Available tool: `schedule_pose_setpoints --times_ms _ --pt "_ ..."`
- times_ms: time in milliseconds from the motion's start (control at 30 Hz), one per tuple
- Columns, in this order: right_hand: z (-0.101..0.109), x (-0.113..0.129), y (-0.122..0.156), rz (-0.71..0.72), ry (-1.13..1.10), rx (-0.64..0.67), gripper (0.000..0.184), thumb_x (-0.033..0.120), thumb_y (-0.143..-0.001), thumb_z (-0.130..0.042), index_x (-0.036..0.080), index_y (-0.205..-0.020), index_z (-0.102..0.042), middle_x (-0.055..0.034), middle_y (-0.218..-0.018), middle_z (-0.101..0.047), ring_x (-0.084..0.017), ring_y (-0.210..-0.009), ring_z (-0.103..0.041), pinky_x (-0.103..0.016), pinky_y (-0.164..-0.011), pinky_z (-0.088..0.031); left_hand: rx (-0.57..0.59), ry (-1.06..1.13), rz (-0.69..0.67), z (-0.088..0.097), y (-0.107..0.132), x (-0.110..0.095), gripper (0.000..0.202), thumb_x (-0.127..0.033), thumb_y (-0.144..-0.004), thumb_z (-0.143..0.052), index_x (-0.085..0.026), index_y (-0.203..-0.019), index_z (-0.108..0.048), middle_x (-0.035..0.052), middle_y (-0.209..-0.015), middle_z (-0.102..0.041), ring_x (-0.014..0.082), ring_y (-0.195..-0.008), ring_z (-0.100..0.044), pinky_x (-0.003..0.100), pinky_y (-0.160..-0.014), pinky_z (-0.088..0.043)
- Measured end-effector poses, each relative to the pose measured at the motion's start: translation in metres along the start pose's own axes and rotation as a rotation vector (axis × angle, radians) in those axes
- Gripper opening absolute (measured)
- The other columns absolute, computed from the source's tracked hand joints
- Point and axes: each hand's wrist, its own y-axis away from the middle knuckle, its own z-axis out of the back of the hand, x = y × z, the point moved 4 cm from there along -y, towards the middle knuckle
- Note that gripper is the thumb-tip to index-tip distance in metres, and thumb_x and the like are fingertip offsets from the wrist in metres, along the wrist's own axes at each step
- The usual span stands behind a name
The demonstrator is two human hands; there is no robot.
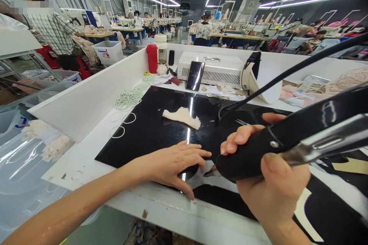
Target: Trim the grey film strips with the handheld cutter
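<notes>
My right hand (276, 183) is closed round the thick black handle of a hand tool (247, 160) with a silver metal lever along its side. The thumb presses near the lever; the tool's far end runs out of view at the right, so its exact kind is unclear. My left hand (175, 164) rests with fingers spread at the front edge of a shiny black sheet (138, 126), holding nothing. Just right of its fingertips shows a small dark and whitish patch (212, 171), partly covered. Beyond the hand lies a cream fabric piece (182, 116).
A black cable (276, 84) crosses above the table. Pointed metal tips (242, 121) lie behind my right hand. Elastic loops (129, 97), a red bottle (152, 58), a phone (195, 75) and a white vented box (211, 68) stand farther back. A low white wall (94, 92) borders the left.
</notes>
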Motion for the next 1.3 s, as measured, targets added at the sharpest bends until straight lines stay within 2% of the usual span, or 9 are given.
schedule_pose_setpoints --times_ms 133,267,400,533,600,667,833,1000,1300 --pt "0.015 0.009 -0.012 0.024 0.049 -0.049 0.054 0.043 -0.075 -0.094 0.029 -0.119 -0.067 0.0031 -0.084 -0.07 -0.017 -0.067 -0.065 -0.03 -0.062 -0.058 0.009 -0.144 -0.038 0.011 0.005 0.001 0.02 -0.033 -0.091 -0.084 -0.022 -0.103 -0.072 0.0107 -0.165 -0.048 0.0347 -0.156 -0.039 0.056 -0.129 -0.032" --pt "0.026 0.012 -0.014 0.027 0.141 -0.059 0.049 0.041 -0.076 -0.094 0.026 -0.115 -0.068 0.0023 -0.086 -0.071 -0.017 -0.066 -0.068 -0.031 -0.061 -0.059 -0.006 -0.307 -0.04 0.022 0.008 0.01 0.003 -0.026 -0.101 -0.072 -0.023 -0.1 -0.074 0.0074 -0.16 -0.054 0.0337 -0.154 -0.043 0.059 -0.128 -0.032" --pt "0.028 0.008 -0.013 0.064 0.158 -0.068 0.041 0.037 -0.082 -0.09 0.025 -0.115 -0.067 0.0016 -0.088 -0.072 -0.016 -0.065 -0.069 -0.031 -0.062 -0.06 -0.233 -0.556 0.06 0.029 0.006 0.017 0.019 -0.01 -0.105 -0.057 -0.021 -0.105 -0.073 0.0084 -0.155 -0.058 0.0324 -0.15 -0.048 0.061 -0.126 -0.034" --pt "0.028 0.002 -0.013 0.076 0.115 -0.094 0.042 0.039 -0.082 -0.09 0.026 -0.115 -0.066 0.0031 -0.083 -0.071 -0.016 -0.064 -0.067 -0.03 -0.061 -0.058 -0.379 -0.517 0.1 0.019 0.0 0.002 0.019 -0.013 -0.106 -0.056 -0.015 -0.118 -0.071 0.013 -0.131 -0.069 0.0274 -0.126 -0.062 0.049 -0.113 -0.052" --pt "0.028 0.0 -0.012 0.068 0.096 -0.105 0.043 0.041 -0.082 -0.09 0.026 -0.115 -0.066 0.0038 -0.083 -0.07 -0.016 -0.065 -0.066 -0.03 -0.06 -0.057 -0.358 -0.391 0.134 0.009 -0.005 -0.008 0.021 -0.022 -0.104 -0.066 -0.015 -0.122 -0.07 0.0112 -0.124 -0.07 0.0253 -0.117 -0.064 0.043 -0.107 -0.056" --pt "0.027 -0.001 -0.01 0.062 0.084 -0.108 0.043 0.043 -0.083 -0.089 0.026 -0.116 -0.066 0.004 -0.083 -0.069 -0.016 -0.065 -0.065 -0.03 -0.059 -0.056 -0.299 -0.278 0.168 -0.002 -0.009 -0.017 0.037 -0.032 -0.097 -0.078 -0.015 -0.129 -0.068 0.0105 -0.126 -0.068 0.0257 -0.118 -0.063 0.041 -0.107 -0.056" --pt "0.022 -0.003 -0.002 0.037 0.048 -0.06 0.041 0.04 -0.087 -0.086 0.027 -0.12 -0.063 0.0032 -0.085 -0.069 -0.016 -0.067 -0.065 -0.03 -0.057 -0.056 -0.14 -0.149 0.239 -0.02 -0.011 -0.022 0.072 -0.05 -0.082 -0.09 -0.016 -0.14 -0.064 0.0127 -0.137 -0.063 0.031 -0.127 -0.058 0.05 -0.118 -0.047" --pt "0.02 -0.006 0.004 0.022 0.034 -0.031 0.04 0.036 -0.089 -0.083 0.028 -0.122 -0.062 0.0017 -0.087 -0.069 -0.017 -0.066 -0.066 -0.029 -0.053 -0.055 -0.097 -0.111 0.26 -0.023 -0.007 -0.017 0.077 -0.051 -0.082 -0.091 -0.018 -0.145 -0.061 0.0141 -0.144 -0.058 0.0336 -0.132 -0.055 0.058 -0.125 -0.037" --pt "0.02 -0.005 0.006 0.012 0.047 -0.042 0.038 0.039 -0.089 -0.083 0.029 -0.12 -0.063 0.0026 -0.085 -0.067 -0.016 -0.068 -0.064 -0.031 -0.061 -0.057 -0.078 -0.073 0.26 -0.02 -0.008 -0.019 0.079 -0.048 -0.079 -0.093 -0.017 -0.144 -0.061 0.0146 -0.146 -0.057 0.0337 -0.132 -0.053 0.055 -0.121 -0.043"
